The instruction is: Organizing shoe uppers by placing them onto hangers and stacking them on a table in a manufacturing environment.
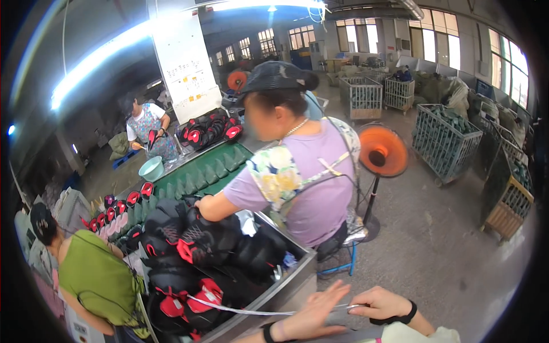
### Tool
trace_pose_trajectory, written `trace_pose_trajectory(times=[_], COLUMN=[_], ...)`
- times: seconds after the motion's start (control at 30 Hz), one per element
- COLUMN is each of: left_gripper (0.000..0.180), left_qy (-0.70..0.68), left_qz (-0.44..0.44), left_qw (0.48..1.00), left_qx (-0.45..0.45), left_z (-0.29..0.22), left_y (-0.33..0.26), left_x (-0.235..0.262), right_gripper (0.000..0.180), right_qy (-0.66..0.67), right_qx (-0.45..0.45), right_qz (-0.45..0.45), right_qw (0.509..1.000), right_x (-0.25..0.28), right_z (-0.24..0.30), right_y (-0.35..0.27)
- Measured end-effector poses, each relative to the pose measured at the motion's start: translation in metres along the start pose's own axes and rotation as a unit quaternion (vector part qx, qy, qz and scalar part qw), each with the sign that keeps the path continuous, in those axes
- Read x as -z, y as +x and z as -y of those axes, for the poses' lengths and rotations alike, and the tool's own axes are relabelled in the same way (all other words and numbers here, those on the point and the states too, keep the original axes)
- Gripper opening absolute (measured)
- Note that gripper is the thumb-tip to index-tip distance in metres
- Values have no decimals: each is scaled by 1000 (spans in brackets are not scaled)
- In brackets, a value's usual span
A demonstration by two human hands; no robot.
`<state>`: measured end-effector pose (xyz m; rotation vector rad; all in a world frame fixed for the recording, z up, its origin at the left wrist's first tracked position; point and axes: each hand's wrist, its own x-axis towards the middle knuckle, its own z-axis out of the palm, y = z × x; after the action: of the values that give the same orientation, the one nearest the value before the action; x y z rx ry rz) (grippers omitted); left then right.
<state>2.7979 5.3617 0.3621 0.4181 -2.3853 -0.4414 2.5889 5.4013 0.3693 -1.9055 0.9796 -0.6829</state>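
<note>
My left hand is stretched flat with its fingers extended, just past the near edge of the metal bin. A long white cord like a shoelace runs from a red-lined black shoe upper in the bin toward my hands, and part of it is hidden behind my left hand. My right hand is closed, thumb and finger pinching the cord's end beside my left fingertips. Dark bands circle both wrists. Many black uppers with red tongues are heaped in the bin.
Ahead, a person in a purple shirt reaches over the heap. Another in green stands at left; a third works beyond the green conveyor. An orange fan, a blue stool and wheeled crates stand to the right.
</note>
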Motion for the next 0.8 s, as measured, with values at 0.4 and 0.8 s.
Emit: trace_pose_trajectory(times=[0.4, 0.8], left_gripper=[36, 49], left_qy=[-452, -605], left_qz=[252, 385], left_qw=[847, 689], left_qx=[124, 105], left_z=[16, 53], left_y=[175, 334], left_x=[-262, -454], right_gripper=[21, 30], right_qy=[495, 326], right_qx=[54, 93], right_qz=[-501, -679], right_qw=[708, 651], right_x=[158, 268], right_z=[-146, -273], right_y=[-190, -251])
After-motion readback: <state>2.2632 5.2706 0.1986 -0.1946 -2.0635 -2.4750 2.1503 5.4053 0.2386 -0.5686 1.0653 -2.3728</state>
